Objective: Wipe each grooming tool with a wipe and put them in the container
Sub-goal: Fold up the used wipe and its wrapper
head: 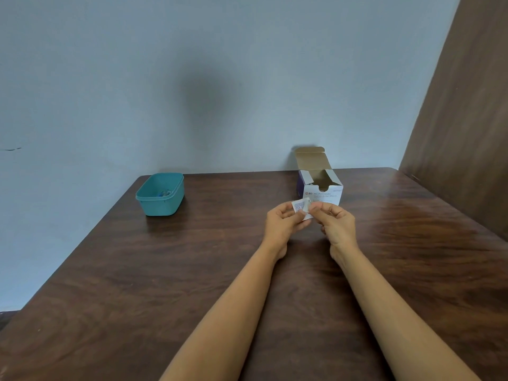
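A dark brown tabletop (192, 270) with a glossy wood-grain finish and rounded far corners stands against a plain pale blue wall (192, 78). Two bare forearms reach forward from the bottom edge and meet above the middle of the wood. The left hand (283, 222) and the right hand (334, 224) each pinch one side of a small, flat, square wipe packet (301, 208), white with tiny printed text, held up between thumbs and curled fingertips; the packet sits right between the two hands, touching both. Just behind the hands stands a small cardboard box of alcohol swabs (321, 188), white on the front with a purple side, its top flap folded back to show plain brown card inside. Well apart, near the far left corner of the tabletop, sits the container (160, 195), a teal plastic tub, rectangular with rounded corners and a thick rim. Something small and bluish lies at its bottom, too small to identify. A brown wood-grain panel (467, 105) rises along the right edge.
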